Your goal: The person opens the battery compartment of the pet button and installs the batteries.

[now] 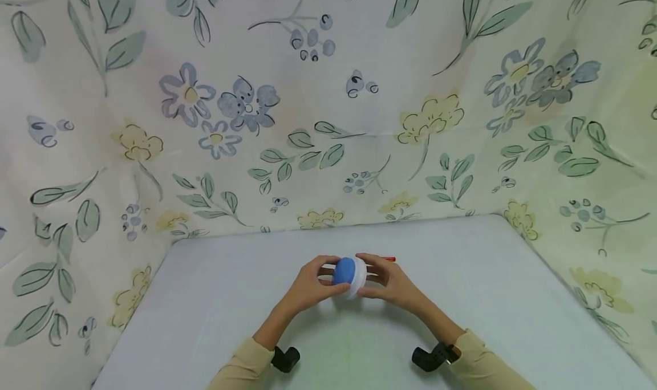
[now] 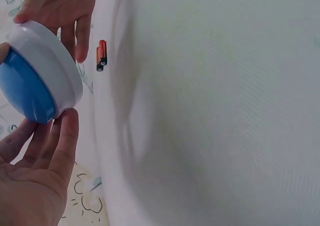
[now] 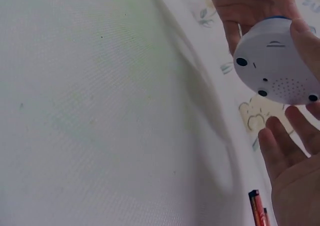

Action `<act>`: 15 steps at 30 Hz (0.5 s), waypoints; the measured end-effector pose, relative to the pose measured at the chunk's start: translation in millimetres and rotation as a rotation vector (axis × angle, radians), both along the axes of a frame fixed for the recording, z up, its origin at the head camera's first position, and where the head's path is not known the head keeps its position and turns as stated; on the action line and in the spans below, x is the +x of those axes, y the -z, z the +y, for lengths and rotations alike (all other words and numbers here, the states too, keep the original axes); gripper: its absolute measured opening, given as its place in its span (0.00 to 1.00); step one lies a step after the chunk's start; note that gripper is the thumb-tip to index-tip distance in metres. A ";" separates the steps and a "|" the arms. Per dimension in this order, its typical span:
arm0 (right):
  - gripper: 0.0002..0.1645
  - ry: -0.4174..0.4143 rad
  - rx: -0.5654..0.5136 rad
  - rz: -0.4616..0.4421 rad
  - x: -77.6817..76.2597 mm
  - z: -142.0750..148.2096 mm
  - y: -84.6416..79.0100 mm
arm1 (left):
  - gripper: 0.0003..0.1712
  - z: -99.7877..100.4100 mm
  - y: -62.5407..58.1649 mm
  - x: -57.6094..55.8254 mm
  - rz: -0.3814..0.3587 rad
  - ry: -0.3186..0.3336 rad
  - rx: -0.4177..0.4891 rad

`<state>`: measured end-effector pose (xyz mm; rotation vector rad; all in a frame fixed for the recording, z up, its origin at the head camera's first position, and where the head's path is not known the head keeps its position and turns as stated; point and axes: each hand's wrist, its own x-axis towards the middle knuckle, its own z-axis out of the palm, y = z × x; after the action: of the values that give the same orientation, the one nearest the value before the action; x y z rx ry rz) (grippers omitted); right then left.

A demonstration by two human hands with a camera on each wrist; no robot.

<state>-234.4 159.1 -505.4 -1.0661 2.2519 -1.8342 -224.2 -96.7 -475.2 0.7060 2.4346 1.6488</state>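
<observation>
Both hands hold a round buzzer (image 1: 344,271) with a blue dome and a white base above the table. My left hand (image 1: 309,283) grips it from the blue side, thumb and fingers around the edge. On the white side, my right hand (image 1: 394,283) holds the rim between thumb and fingertips. The right wrist view shows the buzzer's white underside (image 3: 272,61), with dark round feet and a patch of small speaker holes. Two red-and-black batteries (image 2: 101,55) lie side by side on the table beyond the hands; in the head view the right hand partly hides them.
A white cloth-covered table (image 1: 231,299) spreads out under the arms. Floral fabric (image 1: 318,150) hangs behind it and along both sides. Each wrist wears a black camera (image 1: 285,359) on a strap.
</observation>
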 end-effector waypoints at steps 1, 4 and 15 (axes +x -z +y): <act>0.45 -0.004 0.002 -0.014 0.0 -0.3 0.0 | 0.37 0.1 -0.2 -0.2 -0.004 0.000 0.001; 0.48 -0.015 0.001 -0.066 0.1 -2.2 0.1 | 0.36 0.6 -1.1 -0.6 -0.015 0.002 0.017; 0.52 -0.053 -0.034 -0.155 -0.2 -8.1 -0.6 | 0.34 4.0 -2.3 -0.1 -0.049 0.020 0.093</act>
<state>-234.6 151.0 -504.8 -0.9431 2.0934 -1.8704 -224.3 -92.7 -473.0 0.6912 2.3234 1.7603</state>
